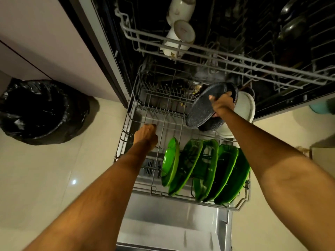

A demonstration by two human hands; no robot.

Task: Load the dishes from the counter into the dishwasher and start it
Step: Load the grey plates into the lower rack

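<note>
The dishwasher stands open with its lower rack (126,140) pulled out over the door (172,214). Several green plates (208,169) stand on edge in the rack's front right. My right hand (222,104) grips the rim of a dark speckled pan (201,107), tilted on edge over the rack's back right. A white plate (246,105) stands just behind the pan. My left hand (146,134) is curled over the rack's left side; whether it holds a wire is hidden. The upper rack (217,57) carries white mugs (181,31).
A bin lined with a black bag (39,113) stands on the pale floor to the left. Dark metal cookware (293,26) lies in the upper rack's right side. Food scraps sit at the back of the lower rack (195,87). A cabinet front (54,42) borders the dishwasher's left.
</note>
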